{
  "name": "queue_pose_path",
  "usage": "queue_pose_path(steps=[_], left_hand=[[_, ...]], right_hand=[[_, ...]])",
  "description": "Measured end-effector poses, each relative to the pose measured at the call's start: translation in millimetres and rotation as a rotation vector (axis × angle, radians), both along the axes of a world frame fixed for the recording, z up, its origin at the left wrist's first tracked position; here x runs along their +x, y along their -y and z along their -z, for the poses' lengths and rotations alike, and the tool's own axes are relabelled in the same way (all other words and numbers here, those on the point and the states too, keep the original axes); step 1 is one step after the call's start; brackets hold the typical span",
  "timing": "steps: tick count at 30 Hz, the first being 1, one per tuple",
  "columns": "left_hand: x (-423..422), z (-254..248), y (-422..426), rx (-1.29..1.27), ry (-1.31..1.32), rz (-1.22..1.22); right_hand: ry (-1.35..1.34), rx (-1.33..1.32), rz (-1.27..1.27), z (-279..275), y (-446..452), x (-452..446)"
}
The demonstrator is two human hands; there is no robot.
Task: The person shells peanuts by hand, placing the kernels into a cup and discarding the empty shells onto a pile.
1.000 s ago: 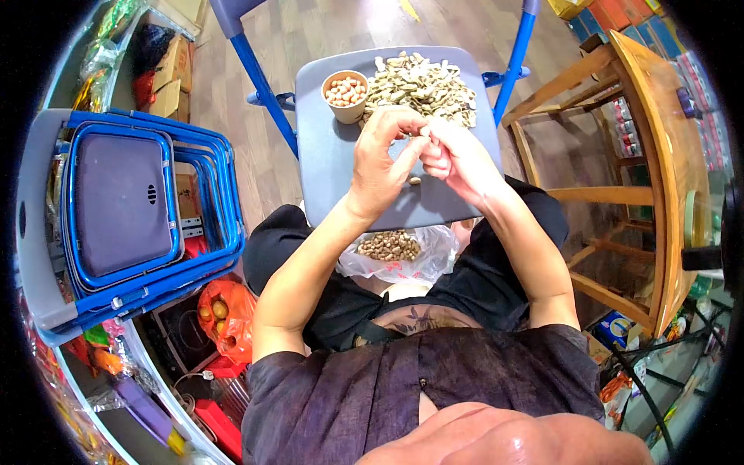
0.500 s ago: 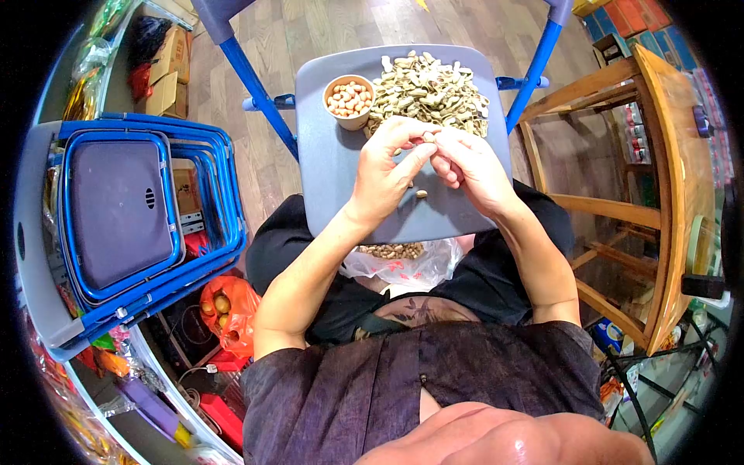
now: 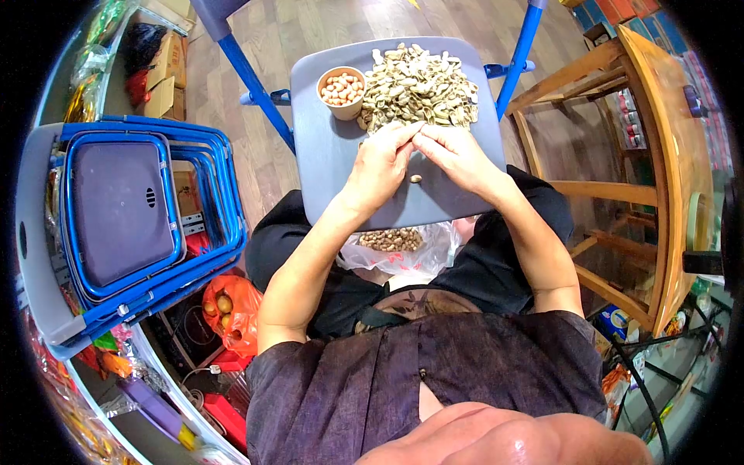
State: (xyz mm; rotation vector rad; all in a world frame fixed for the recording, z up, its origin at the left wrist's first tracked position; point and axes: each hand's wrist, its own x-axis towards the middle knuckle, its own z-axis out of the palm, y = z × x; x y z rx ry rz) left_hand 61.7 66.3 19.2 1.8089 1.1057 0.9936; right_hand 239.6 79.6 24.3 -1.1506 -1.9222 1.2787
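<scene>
My left hand (image 3: 380, 164) and my right hand (image 3: 457, 157) meet fingertip to fingertip above a grey seat (image 3: 325, 182). Both are closed in a pinch around a peanut, which the fingers almost wholly cover. Just beyond my fingertips lies a heap of split peanut shells (image 3: 422, 85). To the left of the heap, a paper cup (image 3: 346, 111) is filled with shelled peanuts (image 3: 342, 89). One single peanut (image 3: 416, 178) rests on the seat below my hands.
Under the seat's near edge, a clear plastic bag (image 3: 434, 252) holds unshelled peanuts (image 3: 391, 239). Folded blue-framed chairs (image 3: 124, 209) lean at the left, near an orange bag (image 3: 232, 318). A wooden stand (image 3: 651, 186) is at the right.
My hands have closed in toward each other, and the fingertips now hide the peanut that showed between them. The view has shifted slightly, so the seat sits a little higher and further left.
</scene>
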Motion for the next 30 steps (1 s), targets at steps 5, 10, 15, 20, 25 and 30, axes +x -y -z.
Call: queue_pose_path(steps=[5,10,15,20,25,30], left_hand=[[0.1,2.1,10.3,-0.031,-0.008,-0.035],[7.3,2.9,22.0,-0.038,0.045,-0.071],[8.9,-7.8,27.3,-0.086,0.106,0.024],[14.2,-13.4,18.5,-0.093,0.143,0.075],[12.2,-34.8,4.2,-0.122,0.149,0.085],[11.5,-25.7,-1.3,-0.06,0.156,-0.067]], right_hand=[[0.186,0.044,0.024,-11.9,9.5,-5.5],[0.336,0.184,0.074,-18.8,24.1,-5.7],[0.31,0.12,0.138,-41.0,41.4,-1.9],[0.273,0.167,0.136,-40.6,35.0,9.4],[0.141,0.031,0.078,-48.4,8.3,15.6],[-0.123,-0.388,0.027,-34.9,-5.2,14.7]])
